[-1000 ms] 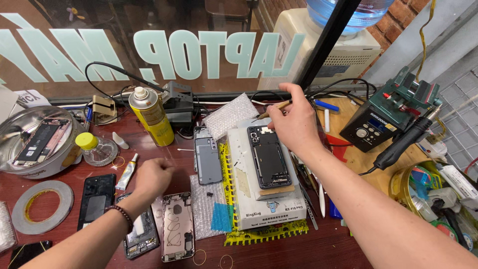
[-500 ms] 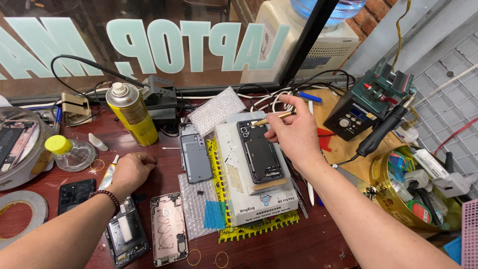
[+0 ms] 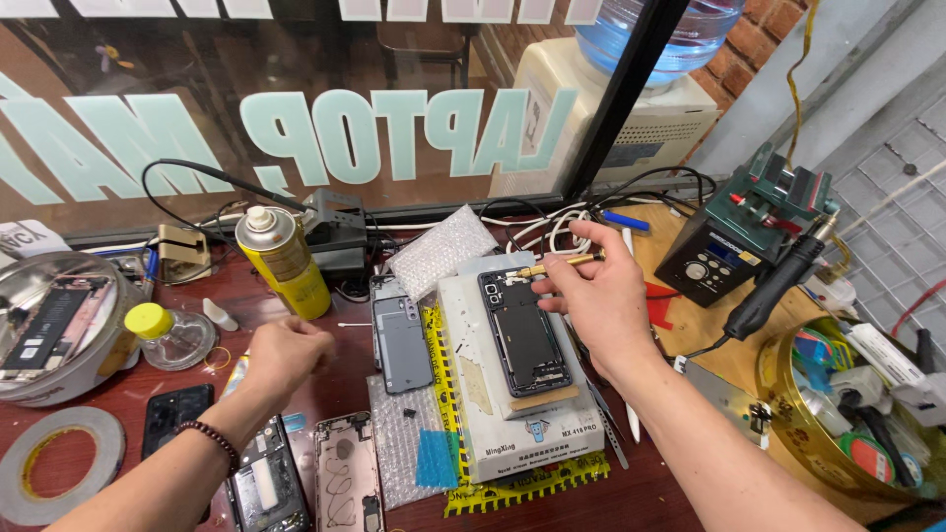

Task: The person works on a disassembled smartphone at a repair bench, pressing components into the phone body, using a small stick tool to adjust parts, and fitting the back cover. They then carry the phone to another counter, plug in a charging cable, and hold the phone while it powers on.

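Observation:
My right hand (image 3: pixel 598 296) pinches a thin gold-coloured tool (image 3: pixel 555 265), its tip at the top edge of an opened dark phone (image 3: pixel 525 329). The phone lies face down on a white rectangular pad (image 3: pixel 483 414). A grey phone back cover (image 3: pixel 402 332) rests just left of it. My left hand (image 3: pixel 283 357), curled into a loose fist with a bead bracelet on the wrist, hovers over the red-brown table near a yellow spray can (image 3: pixel 284 261); nothing shows in it. Below it lie two stripped phone frames (image 3: pixel 301 483).
A metal bowl (image 3: pixel 87 370) holding a phone sits far left, with a yellow-capped glass bottle (image 3: pixel 168 334) and a tape roll (image 3: pixel 61 476) nearby. At right stand a soldering station (image 3: pixel 749 232), its handpiece (image 3: pixel 778 286) and a round tin (image 3: pixel 788 419) of parts. A window runs behind.
My right hand has lifted slightly while still holding the tool at the phone's top edge. The left hand has risen off the table and drawn right. The camera has moved closer.

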